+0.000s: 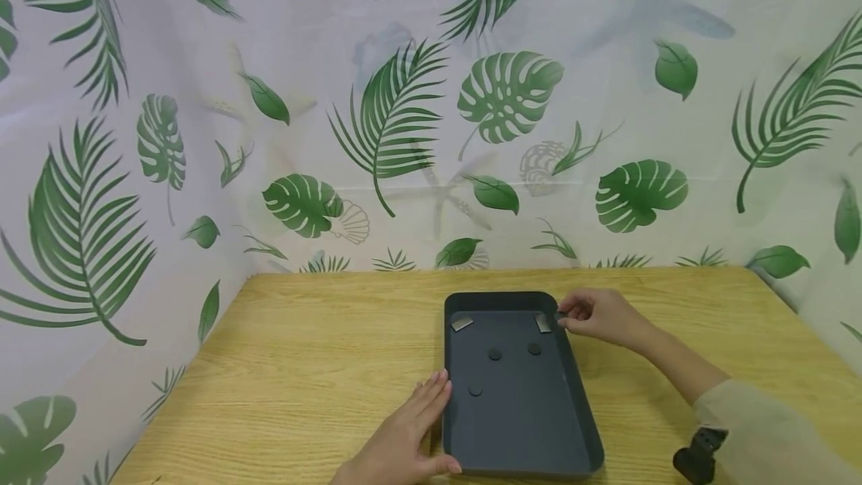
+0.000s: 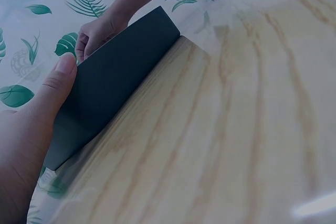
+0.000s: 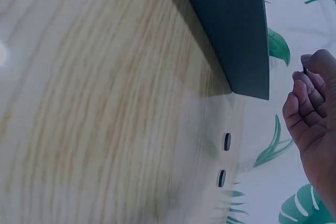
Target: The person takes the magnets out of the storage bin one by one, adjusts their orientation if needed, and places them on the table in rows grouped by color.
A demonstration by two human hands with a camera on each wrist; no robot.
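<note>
Your R hand (image 1: 606,316) pinches thin dark piece (image 3: 304,70) by R rim of tray (image 1: 518,425), nr far corner; L hand (image 1: 404,432), fingers straight, touches L side. Poss. risk: pinch slackens, piece drops; L push skews tray.

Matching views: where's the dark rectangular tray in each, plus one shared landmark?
Head: dark rectangular tray, lower right of centre, interior showing.
Left wrist: its outer wall, left of centre.
Right wrist: outer wall, top, right of centre, cropped.
Shared landmark: right hand, visible in all three.

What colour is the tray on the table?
The tray is dark bluish grey; the head view shows it best.
</note>
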